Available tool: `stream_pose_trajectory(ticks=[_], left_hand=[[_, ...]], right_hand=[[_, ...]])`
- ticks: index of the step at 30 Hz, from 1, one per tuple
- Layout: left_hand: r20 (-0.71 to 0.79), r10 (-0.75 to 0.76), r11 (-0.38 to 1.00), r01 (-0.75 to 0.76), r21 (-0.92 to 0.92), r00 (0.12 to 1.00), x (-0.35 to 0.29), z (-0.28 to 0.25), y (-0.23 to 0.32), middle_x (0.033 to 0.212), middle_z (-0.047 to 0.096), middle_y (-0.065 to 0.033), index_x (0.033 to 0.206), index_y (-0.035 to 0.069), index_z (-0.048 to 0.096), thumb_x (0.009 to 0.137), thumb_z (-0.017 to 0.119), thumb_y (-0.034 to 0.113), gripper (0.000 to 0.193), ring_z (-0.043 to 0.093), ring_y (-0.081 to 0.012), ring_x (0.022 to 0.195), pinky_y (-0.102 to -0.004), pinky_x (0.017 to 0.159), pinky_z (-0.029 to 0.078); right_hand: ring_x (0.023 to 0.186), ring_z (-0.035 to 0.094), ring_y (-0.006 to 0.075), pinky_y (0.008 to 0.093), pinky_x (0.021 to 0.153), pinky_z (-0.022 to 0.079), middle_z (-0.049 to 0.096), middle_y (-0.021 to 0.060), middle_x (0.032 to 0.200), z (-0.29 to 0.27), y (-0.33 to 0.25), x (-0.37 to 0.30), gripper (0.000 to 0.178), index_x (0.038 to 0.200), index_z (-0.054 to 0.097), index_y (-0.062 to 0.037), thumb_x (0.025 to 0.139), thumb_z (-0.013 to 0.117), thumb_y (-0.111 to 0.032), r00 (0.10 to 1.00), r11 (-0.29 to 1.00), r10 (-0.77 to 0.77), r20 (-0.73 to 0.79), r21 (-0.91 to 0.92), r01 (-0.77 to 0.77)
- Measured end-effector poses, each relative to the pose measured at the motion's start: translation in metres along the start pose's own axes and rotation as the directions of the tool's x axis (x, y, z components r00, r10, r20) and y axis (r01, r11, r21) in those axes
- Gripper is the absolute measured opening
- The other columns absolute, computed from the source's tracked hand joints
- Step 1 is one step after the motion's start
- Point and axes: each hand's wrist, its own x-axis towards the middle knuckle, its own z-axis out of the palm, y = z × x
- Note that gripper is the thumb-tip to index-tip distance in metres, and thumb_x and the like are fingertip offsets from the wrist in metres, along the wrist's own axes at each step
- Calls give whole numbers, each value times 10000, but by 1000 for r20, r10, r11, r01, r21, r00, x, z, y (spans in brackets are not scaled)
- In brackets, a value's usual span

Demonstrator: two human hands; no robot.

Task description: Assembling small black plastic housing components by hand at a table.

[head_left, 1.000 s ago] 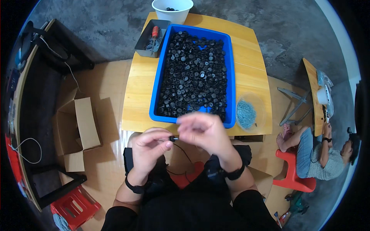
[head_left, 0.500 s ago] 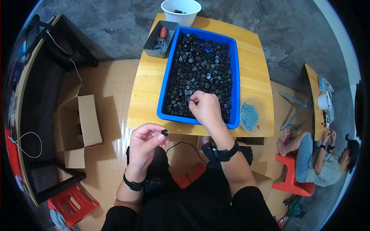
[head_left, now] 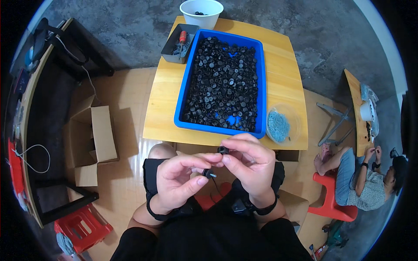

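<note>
Between the thumb and fingers of my left hand [head_left: 182, 178] is a small black knob with a screw [head_left: 209, 173]; the metal thread sticks out toward the right. My right hand [head_left: 252, 164] pinches a black plastic cap [head_left: 223, 150] just above and to the right of it. Both hands are closed and close together in front of the table's near edge. Beyond them, a blue tray [head_left: 264, 87] holds a heap of similar black caps, with patches of its blue bottom showing. To its right stands a round clear tub [head_left: 298, 126] of silvery screws [head_left: 278, 125].
A grey bin [head_left: 167, 54] with a red-handled screwdriver [head_left: 183, 37] and a white bucket [head_left: 202, 17] stand at the table's back left. An open cardboard box [head_left: 106, 135] and a red stool [head_left: 82, 230] are on the left. At right, another person [head_left: 368, 187] sits by a small table.
My right hand has come back from the tray with a black cap and is now beside my left hand. My left hand has moved right and slightly down, still holding the knob with the screw.
</note>
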Motion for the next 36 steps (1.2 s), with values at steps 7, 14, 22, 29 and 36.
stream_pose_trajectory(ticks=[7, 14, 22, 29, 36], left_hand=[[-9, -6, 1000, 6, 18, 1000, -5, 13, 4, 1129, 565, -211, 1029, -57, 545, 827, 555, -13, 207, 558, -254, 1051, -359, 920, 423], [42, -52, 993, 47, 112, 998, -4, 13, 9, 1066, 598, -209, 1002, -59, 566, 800, 582, -16, 207, 589, -247, 1000, -345, 884, 453], [-5, 72, 897, -62, 438, 997, -1, 17, 25, 898, 649, -162, 882, -51, 624, 718, 672, -17, 174, 642, -204, 804, -267, 714, 498], [42, 146, 792, -142, 594, 988, 4, 21, 34, 781, 649, -126, 848, -32, 646, 698, 700, -6, 161, 636, -172, 660, -233, 583, 487], [-31, 133, 783, -86, 616, 991, 5, 22, 34, 768, 652, -121, 855, -38, 647, 700, 705, -1, 170, 639, -169, 660, -224, 588, 488]], right_hand=[[846, 595, 149, 240, 714, 501, 582, 138, 1000, -12, -3, -9, 216, 1001, 628, 33, 786, 619, 35, 992, 990, -15, 129, 141, -4], [861, 587, 122, 241, 744, 490, 611, 91, 969, -23, -14, -12, 243, 1021, 609, 42, 781, 638, 32, 937, 880, 257, 237, 345, -328], [787, 607, 156, 256, 720, 484, 634, 113, 902, -19, -19, -14, 245, 945, 618, 52, 703, 656, 55, 983, 970, -12, 184, 241, -33], [743, 609, 182, 271, 684, 481, 644, 143, 880, -11, -22, -12, 271, 927, 620, 56, 661, 675, 59, 961, 981, -140, 239, 163, 103], [742, 606, 167, 263, 675, 476, 643, 138, 891, -9, -20, -12, 273, 938, 625, 48, 671, 684, 51, 967, 988, -101, 232, 137, 70]])
